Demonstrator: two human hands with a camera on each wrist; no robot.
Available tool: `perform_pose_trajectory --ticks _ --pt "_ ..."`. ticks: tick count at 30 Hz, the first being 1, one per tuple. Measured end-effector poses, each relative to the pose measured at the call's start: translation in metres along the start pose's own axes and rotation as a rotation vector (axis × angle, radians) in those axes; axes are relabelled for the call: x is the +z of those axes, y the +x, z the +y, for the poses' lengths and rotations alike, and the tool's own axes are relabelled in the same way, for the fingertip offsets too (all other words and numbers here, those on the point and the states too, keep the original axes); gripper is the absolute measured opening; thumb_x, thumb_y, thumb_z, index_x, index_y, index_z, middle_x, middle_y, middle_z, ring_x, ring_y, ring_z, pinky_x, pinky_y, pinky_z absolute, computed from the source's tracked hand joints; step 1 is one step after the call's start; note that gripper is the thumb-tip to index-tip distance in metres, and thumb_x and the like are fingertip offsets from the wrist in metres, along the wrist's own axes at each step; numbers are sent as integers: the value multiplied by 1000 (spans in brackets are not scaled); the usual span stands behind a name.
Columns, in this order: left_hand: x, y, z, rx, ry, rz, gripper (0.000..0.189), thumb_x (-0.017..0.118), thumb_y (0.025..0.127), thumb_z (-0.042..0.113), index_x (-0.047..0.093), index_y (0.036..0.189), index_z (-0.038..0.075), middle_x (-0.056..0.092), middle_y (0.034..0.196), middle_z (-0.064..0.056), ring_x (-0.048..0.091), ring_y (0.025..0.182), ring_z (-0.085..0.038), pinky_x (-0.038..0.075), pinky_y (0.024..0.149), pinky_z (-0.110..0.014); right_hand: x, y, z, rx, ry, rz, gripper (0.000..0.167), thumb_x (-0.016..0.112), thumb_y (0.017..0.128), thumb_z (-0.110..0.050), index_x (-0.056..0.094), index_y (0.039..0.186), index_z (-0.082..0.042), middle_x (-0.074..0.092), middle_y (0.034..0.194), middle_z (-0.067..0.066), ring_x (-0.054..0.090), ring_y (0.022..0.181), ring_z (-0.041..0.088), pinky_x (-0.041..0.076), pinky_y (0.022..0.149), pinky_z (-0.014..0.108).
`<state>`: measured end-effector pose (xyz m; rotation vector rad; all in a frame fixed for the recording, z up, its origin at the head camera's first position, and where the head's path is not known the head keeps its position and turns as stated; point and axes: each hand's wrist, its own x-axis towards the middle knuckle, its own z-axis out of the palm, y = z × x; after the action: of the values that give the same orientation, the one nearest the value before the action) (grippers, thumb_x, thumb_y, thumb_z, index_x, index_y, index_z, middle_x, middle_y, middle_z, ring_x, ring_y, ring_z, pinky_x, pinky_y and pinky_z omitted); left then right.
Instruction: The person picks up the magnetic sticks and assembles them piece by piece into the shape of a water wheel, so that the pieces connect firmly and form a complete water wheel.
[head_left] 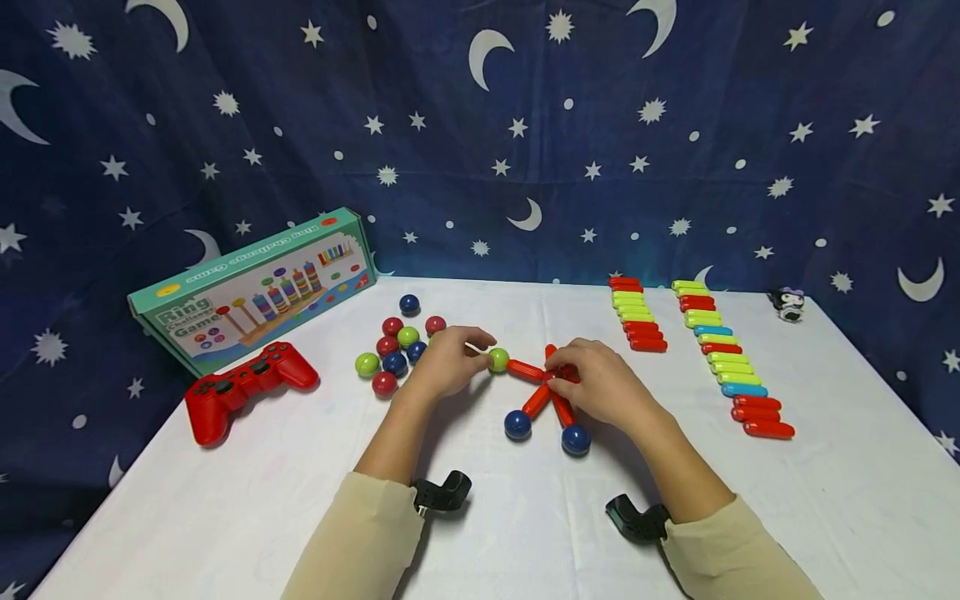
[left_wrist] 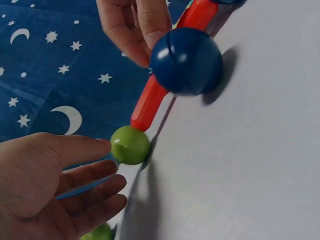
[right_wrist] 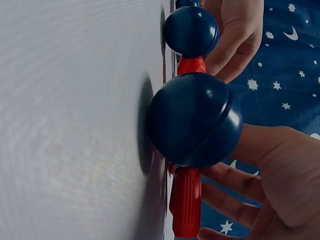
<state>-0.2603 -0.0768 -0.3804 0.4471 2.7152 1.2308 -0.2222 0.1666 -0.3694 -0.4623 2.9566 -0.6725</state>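
Observation:
A ball-and-stick figure lies on the table: red sticks (head_left: 536, 402) spread from a middle joint, tipped with blue balls (head_left: 576, 439) and a green ball (head_left: 498, 360). My left hand (head_left: 450, 362) is at the green ball's left side; in the left wrist view one fingertip touches the ball (left_wrist: 130, 145) while the other fingers lie loosely spread below. My right hand (head_left: 600, 379) pinches the figure at its middle, thumb and index finger around the joint, which they partly hide. In the right wrist view a large blue ball (right_wrist: 195, 120) covers part of this grip.
Loose red, blue and green balls (head_left: 385, 384) lie left of my left hand. Beyond them are a red game controller (head_left: 251, 387) and a game box (head_left: 255, 292). Two columns of coloured sticks (head_left: 637, 317) run along the right, near a small figurine (head_left: 789, 305). A starry cloth hangs behind.

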Motion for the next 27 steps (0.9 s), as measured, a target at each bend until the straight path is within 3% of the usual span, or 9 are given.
perform_pose_trajectory --ticks 8,14,20,27 --pt "-31 -19 -1 18 65 88 31 67 97 10 71 127 4 74 123 -14 73 109 -27 56 100 -43 4 0 -1 -15 -118 59 29 79 92 -28 77 115 -11 69 100 7 61 95 25 52 89 51" --pt "-50 -17 -7 6 179 157 28 66 96 8 73 123 4 76 114 -12 70 110 -30 53 100 -47 5 -1 0 -10 -155 59 31 77 93 -30 77 117 -10 72 104 9 63 99 29 51 92 55" --pt "-48 -1 -17 -7 382 57 27 67 94 7 75 120 6 75 118 -11 68 115 -29 52 103 -48 3 -2 2 -23 -134 28 30 75 95 -25 77 123 -15 71 115 12 62 108 33 49 96 59" --pt "-42 8 -8 -1 555 -2 32 64 91 1 76 121 5 74 121 -14 66 119 -31 53 102 -47 0 -3 3 -56 -99 29 24 73 94 -18 79 118 -19 71 113 9 60 109 32 47 97 57"
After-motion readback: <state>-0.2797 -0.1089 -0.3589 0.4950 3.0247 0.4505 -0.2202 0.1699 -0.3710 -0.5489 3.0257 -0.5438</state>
